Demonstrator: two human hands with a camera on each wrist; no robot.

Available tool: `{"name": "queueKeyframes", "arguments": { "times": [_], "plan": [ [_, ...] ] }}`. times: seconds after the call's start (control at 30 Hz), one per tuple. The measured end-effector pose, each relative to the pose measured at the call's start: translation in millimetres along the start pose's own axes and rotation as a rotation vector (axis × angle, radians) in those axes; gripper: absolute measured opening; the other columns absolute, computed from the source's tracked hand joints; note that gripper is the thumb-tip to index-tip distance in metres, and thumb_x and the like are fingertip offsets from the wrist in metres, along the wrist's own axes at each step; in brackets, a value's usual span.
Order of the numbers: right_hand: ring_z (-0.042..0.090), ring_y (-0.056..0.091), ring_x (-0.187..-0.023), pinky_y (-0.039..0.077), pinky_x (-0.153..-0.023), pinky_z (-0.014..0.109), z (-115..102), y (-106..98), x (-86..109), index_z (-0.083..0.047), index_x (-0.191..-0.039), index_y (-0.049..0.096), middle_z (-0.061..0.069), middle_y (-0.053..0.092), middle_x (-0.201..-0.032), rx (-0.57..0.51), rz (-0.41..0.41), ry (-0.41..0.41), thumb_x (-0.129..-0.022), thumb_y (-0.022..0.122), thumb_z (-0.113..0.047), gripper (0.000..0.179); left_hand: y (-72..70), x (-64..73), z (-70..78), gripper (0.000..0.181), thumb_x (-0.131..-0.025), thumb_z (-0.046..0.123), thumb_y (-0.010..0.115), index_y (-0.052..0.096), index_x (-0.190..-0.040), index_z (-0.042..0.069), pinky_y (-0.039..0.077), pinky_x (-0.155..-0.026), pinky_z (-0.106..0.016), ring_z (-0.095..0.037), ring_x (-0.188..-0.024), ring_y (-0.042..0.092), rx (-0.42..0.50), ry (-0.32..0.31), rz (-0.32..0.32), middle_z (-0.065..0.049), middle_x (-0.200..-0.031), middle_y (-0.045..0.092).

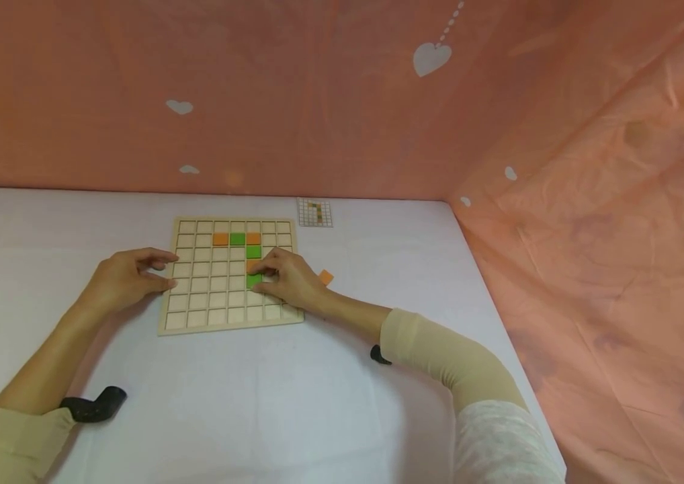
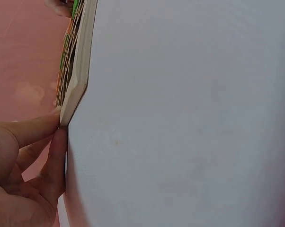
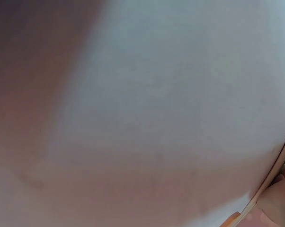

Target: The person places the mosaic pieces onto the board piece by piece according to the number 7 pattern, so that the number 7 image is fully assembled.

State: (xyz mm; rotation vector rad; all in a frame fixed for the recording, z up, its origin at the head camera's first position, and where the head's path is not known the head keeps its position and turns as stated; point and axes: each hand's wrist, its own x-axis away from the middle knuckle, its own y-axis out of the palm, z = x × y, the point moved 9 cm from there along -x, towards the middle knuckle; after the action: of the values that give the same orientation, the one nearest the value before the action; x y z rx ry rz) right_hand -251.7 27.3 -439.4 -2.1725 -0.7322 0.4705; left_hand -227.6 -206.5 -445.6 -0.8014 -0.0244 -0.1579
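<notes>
A wooden grid board (image 1: 181, 323) lies on the white cloth, with orange and green square tiles in some of its cells. My left hand (image 1: 121, 279) is at the board's left edge, thumb and forefinger apart and touching the rim; the left wrist view shows the fingertips (image 2: 50, 120) against that edge. With thumb and forefinger, my right hand (image 1: 293, 277) pinches a green tile (image 1: 254, 281) at a cell in the column of tiles. Just beyond it an orange tile (image 1: 251, 265) is partly hidden by the forefinger. In the right wrist view only part of the hand (image 3: 277, 196) shows.
Behind the board's far right corner lies a small pattern card (image 1: 315, 213). A loose orange tile (image 1: 326, 277) sits on the cloth to the right of the board, by the right wrist. An orange curtain (image 1: 318, 101) with pale hearts hangs behind and at the right.
</notes>
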Motion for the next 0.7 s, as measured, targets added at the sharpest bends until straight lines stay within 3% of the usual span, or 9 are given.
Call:
{"name": "queueKeyframes", "arguments": {
  "times": [0.47,0.7],
  "plan": [
    [0.005,0.056,-0.087,0.046,-0.077,0.015,4,-4,1.7,-0.014,-0.111,0.075,-0.006,0.065,-0.101,-0.071,0.013,0.009,-0.084,0.081,-0.023,0.029,0.0,0.6,1.5,0.046,-0.087,0.022,0.076,0.063,-0.128,0.004,0.04,-0.076,-0.039,-0.035,-0.098,0.059,-0.006,0.006,0.008,-0.022,-0.114,0.064],
    [0.006,0.064,-0.084,0.053,-0.077,0.021,13,-17,8.1,-0.011,-0.109,0.074,-0.005,0.07,-0.096,-0.294,0.046,0.064,-0.086,0.079,-0.017,0.024,0.5,0.5,0.6,0.046,-0.087,0.022,0.076,0.063,-0.128,0.005,0.04,-0.077,-0.04,-0.034,-0.098,0.059,-0.005,0.008,0.011,-0.022,-0.114,0.064]
  ]
}}
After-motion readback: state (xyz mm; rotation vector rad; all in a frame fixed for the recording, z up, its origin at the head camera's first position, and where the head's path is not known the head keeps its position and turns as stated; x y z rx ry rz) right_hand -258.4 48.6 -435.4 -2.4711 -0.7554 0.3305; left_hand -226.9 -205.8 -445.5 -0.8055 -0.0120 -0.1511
